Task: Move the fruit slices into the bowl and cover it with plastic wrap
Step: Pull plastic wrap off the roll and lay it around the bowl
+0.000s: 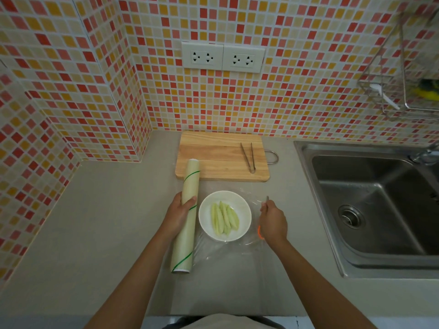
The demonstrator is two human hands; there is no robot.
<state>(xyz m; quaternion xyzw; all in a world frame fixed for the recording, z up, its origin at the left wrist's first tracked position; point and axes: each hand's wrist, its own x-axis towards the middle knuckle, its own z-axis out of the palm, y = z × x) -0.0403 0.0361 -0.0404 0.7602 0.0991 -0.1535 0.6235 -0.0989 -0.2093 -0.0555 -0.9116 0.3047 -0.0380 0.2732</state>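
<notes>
Here, grey counter meets mosaic-tiled wall beside steel sink.

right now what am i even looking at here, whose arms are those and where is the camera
There is one picture, taken by a wide-angle camera worn on a person's head, looking forward and down. That is why the two bare arms reach in from the bottom edge and the tiled walls look bent.

The left hand grips a roll of plastic wrap. A clear sheet is pulled from it to the right, across a white bowl that holds pale green fruit slices. The right hand holds a tool with an orange handle and a thin metal tip, probably scissors, at the far side of the sheet.

All this sits on a grey counter. Behind the bowl lies a wooden cutting board with metal tongs on it. A steel sink is to the right.
</notes>
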